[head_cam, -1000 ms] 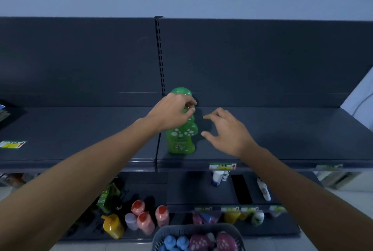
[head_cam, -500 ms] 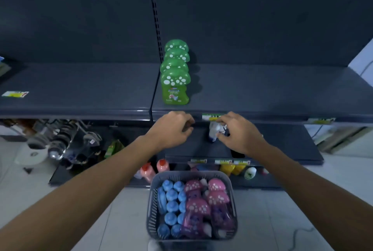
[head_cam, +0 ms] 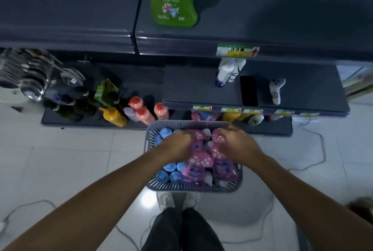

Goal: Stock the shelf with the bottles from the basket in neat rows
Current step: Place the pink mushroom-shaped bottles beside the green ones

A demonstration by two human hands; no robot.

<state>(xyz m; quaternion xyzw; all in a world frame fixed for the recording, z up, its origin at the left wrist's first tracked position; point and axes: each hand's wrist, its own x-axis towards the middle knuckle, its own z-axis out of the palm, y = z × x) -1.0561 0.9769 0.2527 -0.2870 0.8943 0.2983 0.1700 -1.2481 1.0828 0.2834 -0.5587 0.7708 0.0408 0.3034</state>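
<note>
Two hands, the left hand [head_cam: 175,145] and right hand [head_cam: 239,144], sit in the basket [head_cam: 193,188] on the floor [head_cam: 60,160], fingers [head_cam: 229,131] curled over pink bottles [head_cam: 198,162], whether gripping I cannot tell; best take one each by the neck and lift straight up for the shelf [head_cam: 272,18].

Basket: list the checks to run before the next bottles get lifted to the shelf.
1. Left hand on a pink bottle: touching, but fingers hidden; grip cannot tell.
2. Right hand curled round the second pink bottle at its cap: ok.
3. Both free to lift: packed close beside the blue bottles; cannot tell.
4. Basket upright on the floor: ok.
5. Bare shelf to the right of the green bottle: ok.
</note>
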